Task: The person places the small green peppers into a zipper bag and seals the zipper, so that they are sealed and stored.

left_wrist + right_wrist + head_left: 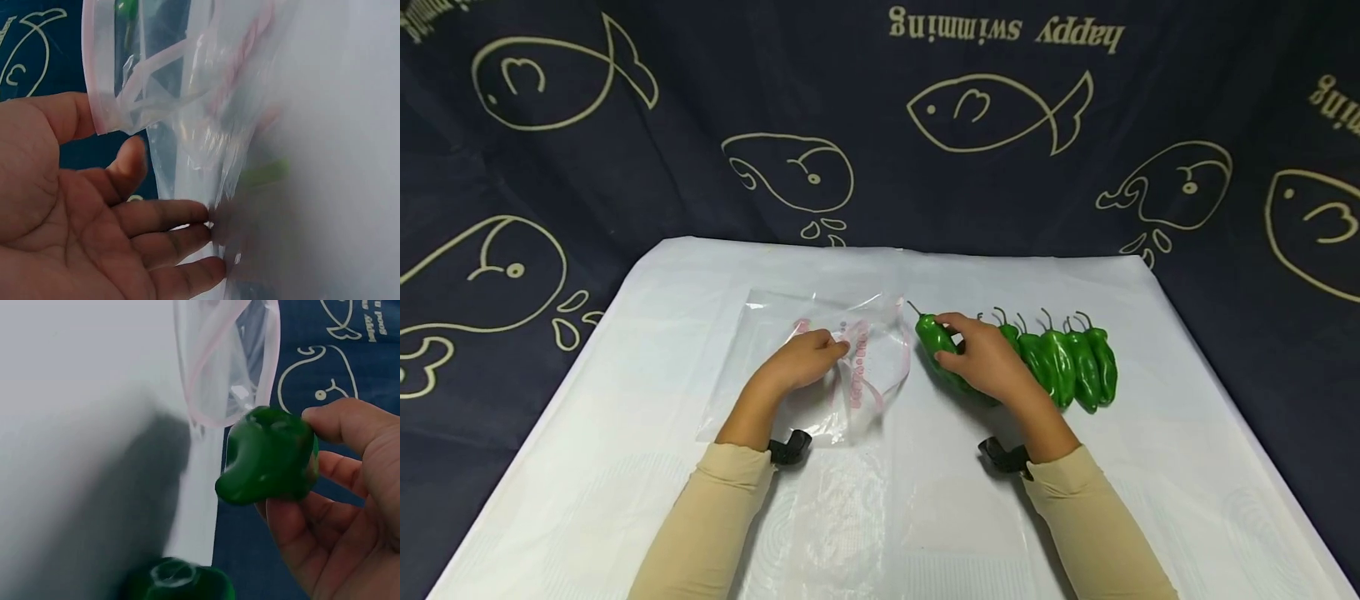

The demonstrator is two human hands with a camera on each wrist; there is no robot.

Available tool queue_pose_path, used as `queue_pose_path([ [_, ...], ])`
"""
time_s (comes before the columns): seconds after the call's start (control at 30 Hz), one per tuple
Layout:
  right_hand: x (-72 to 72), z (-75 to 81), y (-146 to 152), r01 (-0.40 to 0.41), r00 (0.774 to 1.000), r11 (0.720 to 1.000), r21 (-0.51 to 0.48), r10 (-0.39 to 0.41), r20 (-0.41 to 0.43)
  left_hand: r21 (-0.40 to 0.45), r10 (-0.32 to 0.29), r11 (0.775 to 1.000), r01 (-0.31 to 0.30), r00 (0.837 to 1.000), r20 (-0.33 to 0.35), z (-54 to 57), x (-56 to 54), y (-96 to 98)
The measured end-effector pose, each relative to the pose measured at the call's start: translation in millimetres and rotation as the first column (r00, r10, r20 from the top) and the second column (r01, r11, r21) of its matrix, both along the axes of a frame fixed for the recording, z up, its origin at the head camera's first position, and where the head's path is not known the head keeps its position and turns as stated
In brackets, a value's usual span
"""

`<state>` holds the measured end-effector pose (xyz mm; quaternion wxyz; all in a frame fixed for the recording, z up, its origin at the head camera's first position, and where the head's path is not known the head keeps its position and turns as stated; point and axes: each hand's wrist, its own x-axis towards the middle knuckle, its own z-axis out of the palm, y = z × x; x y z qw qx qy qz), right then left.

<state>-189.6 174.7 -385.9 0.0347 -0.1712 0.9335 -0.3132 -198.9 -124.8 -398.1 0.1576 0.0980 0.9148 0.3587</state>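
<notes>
Gripping a green pepper [933, 336] beside the clear bag [861, 372], your right hand [990, 355] has its fingers curved around it; your left hand [801, 362] holds the bag's rim, lower fingers loosely spread.

A white covering [1210, 483] lies beneath the right hand [988, 354]; a fish-printed navy cloth [880, 200] is noted beyond it.
</notes>
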Motion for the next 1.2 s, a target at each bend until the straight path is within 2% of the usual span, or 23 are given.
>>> queue_pose_path([
  [0.2, 3.6, 4.0, -1.8, -0.027, 0.999, 0.998, -0.054, 0.029, 0.040, 0.039, 0.035, 0.999, -0.033, 0.997, -0.063, -3.9, 1.6, 9.3],
  [0.4, 4.0, 5.3, -3.6, -0.067, 0.995, 0.996, -0.052, 0.070, 0.072, 0.058, 0.052, 0.997, -0.046, 0.993, -0.106, -2.7, 2.1, 16.3],
  [0.63, -4.2, -1.0, -11.2, -0.059, 0.994, 0.996, -0.061, 0.064, 0.088, 0.062, 0.039, 0.998, -0.025, 0.971, -0.236, -3.0, 1.2, 24.9],
  [0.87, -8.5, -4.7, -24.7, 0.000, 0.991, 0.985, -0.173, 0.024, 0.134, 0.081, 0.014, 0.997, 0.002, 0.981, -0.196, -2.5, 3.5, 30.9],
  [1.03, -9.7, -6.2, -34.1, 0.065, 0.987, 0.975, -0.211, -0.032, 0.157, 0.085, 0.024, 0.996, -0.010, 0.987, -0.162, -4.5, 5.5, 36.4],
  [1.2, -9.8, -10.4, -40.2, 0.106, 0.976, 0.960, -0.258, -0.051, 0.212, 0.101, 0.032, 0.995, -0.019, 0.992, -0.126, -5.4, 7.1, 41.4],
])
